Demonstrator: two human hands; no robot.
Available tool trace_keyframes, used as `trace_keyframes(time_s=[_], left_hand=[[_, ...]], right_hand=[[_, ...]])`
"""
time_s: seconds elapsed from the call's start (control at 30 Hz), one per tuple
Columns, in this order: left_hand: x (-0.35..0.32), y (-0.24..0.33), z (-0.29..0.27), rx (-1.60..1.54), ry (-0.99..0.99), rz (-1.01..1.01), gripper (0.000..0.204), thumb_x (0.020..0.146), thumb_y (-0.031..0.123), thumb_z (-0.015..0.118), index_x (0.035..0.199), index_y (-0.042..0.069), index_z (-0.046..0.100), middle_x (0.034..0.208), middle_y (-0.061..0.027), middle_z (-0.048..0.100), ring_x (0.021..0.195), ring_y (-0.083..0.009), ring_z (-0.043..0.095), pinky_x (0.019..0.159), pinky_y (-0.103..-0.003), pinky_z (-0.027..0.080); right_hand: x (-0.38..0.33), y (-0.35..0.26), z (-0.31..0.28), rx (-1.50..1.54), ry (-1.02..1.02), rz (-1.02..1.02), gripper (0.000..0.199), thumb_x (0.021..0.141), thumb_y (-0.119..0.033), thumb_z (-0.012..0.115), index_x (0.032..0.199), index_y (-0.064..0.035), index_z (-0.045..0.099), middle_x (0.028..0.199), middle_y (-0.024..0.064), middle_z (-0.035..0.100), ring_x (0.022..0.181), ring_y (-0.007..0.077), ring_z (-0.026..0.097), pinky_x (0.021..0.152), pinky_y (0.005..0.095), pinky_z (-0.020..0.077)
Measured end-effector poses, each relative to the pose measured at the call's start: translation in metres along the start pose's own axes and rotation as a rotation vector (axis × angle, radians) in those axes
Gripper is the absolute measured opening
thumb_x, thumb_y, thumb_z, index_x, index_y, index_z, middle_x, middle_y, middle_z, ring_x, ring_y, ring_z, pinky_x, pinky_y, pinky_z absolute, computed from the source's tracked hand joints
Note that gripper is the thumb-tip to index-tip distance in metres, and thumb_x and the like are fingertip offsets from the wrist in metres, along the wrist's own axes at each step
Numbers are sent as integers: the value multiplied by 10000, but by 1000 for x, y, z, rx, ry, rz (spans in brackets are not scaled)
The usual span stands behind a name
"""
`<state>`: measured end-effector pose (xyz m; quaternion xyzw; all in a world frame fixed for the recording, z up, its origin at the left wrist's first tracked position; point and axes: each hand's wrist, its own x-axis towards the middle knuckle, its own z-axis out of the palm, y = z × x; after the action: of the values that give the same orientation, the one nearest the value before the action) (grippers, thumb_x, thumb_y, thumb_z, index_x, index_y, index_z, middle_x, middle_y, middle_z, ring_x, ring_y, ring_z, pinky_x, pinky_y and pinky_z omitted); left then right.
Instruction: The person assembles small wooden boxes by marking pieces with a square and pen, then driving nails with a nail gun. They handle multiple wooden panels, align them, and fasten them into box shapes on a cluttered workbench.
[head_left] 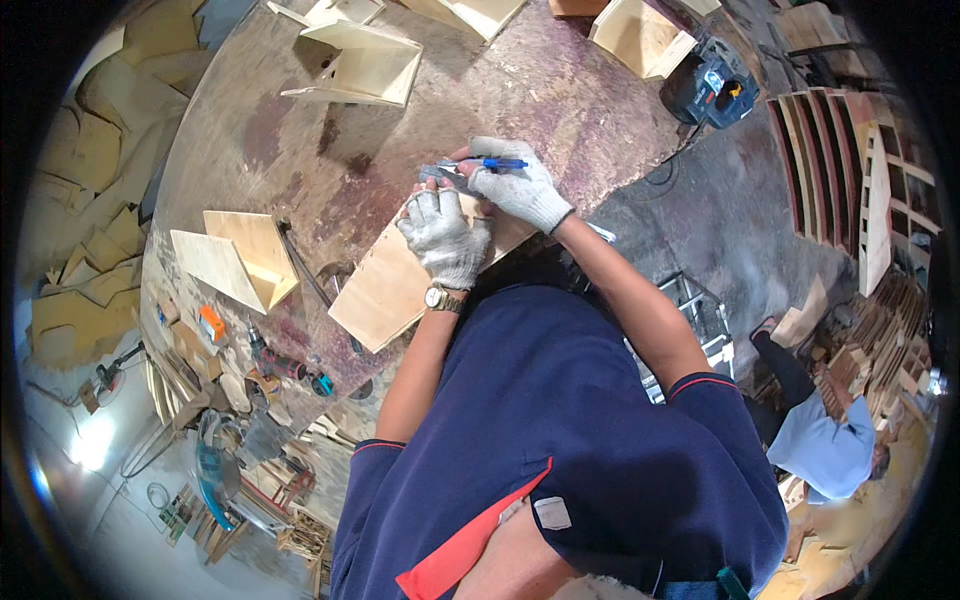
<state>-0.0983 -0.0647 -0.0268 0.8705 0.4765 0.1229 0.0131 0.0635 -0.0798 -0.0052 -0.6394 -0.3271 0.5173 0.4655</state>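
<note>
A plain plywood board (375, 290) lies slanted on the stained worktable, close against my body. My left hand (445, 235), in a white knitted glove with bare fingertips, rests on the board with its fingers stretched forward. Those fingertips touch a small grey flat piece (455, 180) at the board's far end; its kind is unclear. Beside it, my right hand (515, 190), gloved alike, is closed around a blue pen (503, 163). The pen lies nearly level, its tip end toward the grey piece. Part of the board is hidden under both hands.
Assembled plywood pieces stand at the left (240, 262) and far side (370, 65). A blue jigsaw (712, 90) sits at the far right edge, its cord hanging. A drill (280, 366) lies at the near left. Beyond the table, a person (825, 445) bends near stacked wood.
</note>
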Motion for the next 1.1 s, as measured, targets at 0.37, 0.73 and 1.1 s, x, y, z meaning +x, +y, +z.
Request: trace_keyframes(time_s=[0.37, 0.73, 1.1], left_hand=[[3, -3, 8, -9, 33, 26, 553, 797, 352, 738, 1256, 54, 658, 1357, -161, 625, 1269, -358, 560, 1051, -538, 385], [7, 0, 6, -19, 54, 4, 533, 812, 402, 750, 1199, 40, 689, 1307, -168, 652, 1264, -357, 566, 1044, -550, 390], [9, 5, 0, -30, 91, -1, 698, 829, 624, 725, 1160, 10, 716, 1263, -194, 676, 1232, -368, 593, 1035, -552, 393]], right_hand=[[12, 1, 6, -113, 27, -133, 214, 919, -248, 693, 1020, -67, 747, 901, 133, 760, 815, 237, 741, 737, 360, 575], [0, -14, -12, -371, 25, -252, 250, 878, -282, 662, 965, -53, 710, 891, 185, 724, 803, 370, 708, 723, 422, 559], [-38, -39, -55, -638, -20, -31, 229, 852, -283, 639, 903, -70, 706, 743, 183, 670, 721, 342, 694, 655, 431, 527]])
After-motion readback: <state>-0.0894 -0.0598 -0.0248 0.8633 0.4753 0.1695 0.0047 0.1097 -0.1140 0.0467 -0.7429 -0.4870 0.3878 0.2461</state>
